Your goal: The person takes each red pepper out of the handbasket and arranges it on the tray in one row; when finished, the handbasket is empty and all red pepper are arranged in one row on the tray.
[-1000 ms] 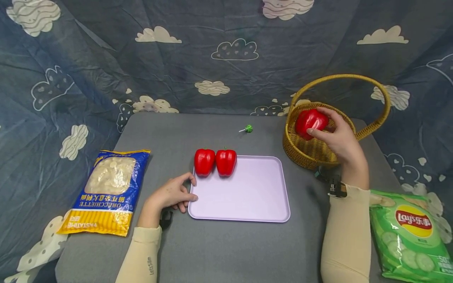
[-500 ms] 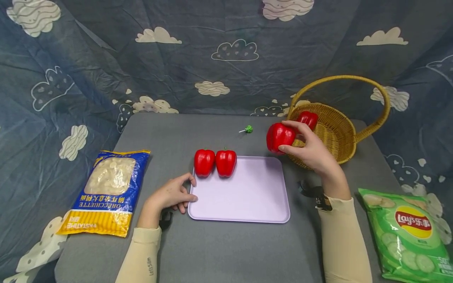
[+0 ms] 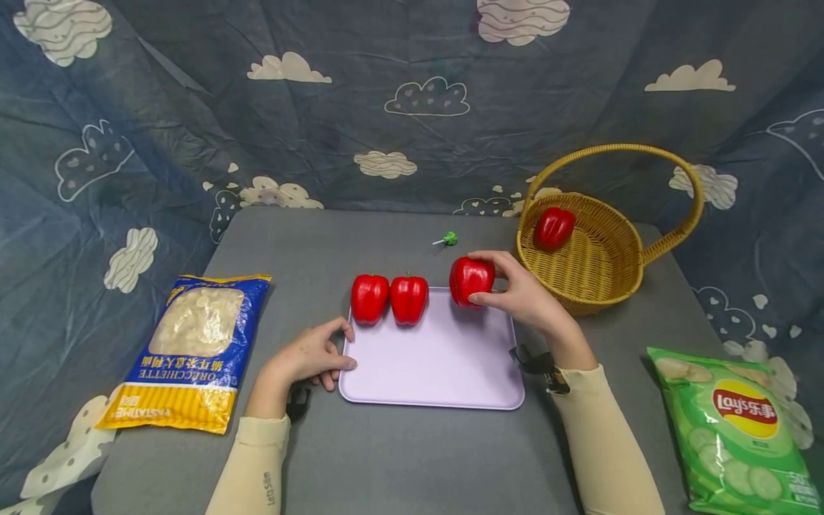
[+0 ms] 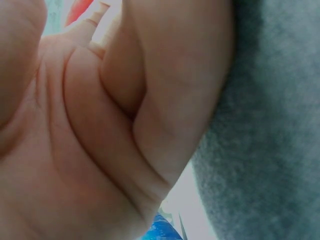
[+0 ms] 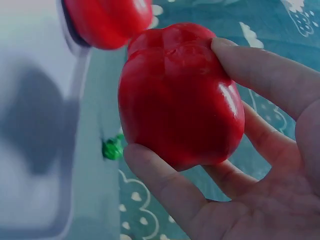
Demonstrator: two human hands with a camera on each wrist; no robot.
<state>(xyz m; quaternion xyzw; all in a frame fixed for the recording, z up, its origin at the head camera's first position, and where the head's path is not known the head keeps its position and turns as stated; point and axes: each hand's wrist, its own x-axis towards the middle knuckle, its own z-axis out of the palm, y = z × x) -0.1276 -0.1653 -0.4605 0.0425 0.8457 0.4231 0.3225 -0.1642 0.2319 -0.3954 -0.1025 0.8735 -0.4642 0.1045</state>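
Above the far right part of the lilac tray (image 3: 425, 372), my right hand (image 3: 528, 297) holds a red bell pepper (image 3: 472, 282) between thumb and fingers. The right wrist view shows this bell pepper (image 5: 182, 100) close up, with fingertips on both its sides. Two more bell peppers, a left one (image 3: 370, 299) and a right one (image 3: 409, 300), sit side by side at the tray's far left corner. My left hand (image 3: 309, 354) rests at the tray's left rim, thumb and index finger touching it apart from each other. In the left wrist view the palm (image 4: 85, 135) fills most of the picture.
A wicker basket (image 3: 579, 304) with a tall handle stands at the back right, one bell pepper (image 3: 554, 229) inside. A green lollipop (image 3: 450, 239) lies behind the tray. A pasta bag (image 3: 199, 343) lies left, a green chip bag (image 3: 740, 436) right.
My right hand has lifted a bell pepper out of the basket and carried it left to above the tray. The left hand has stayed at the tray's rim.
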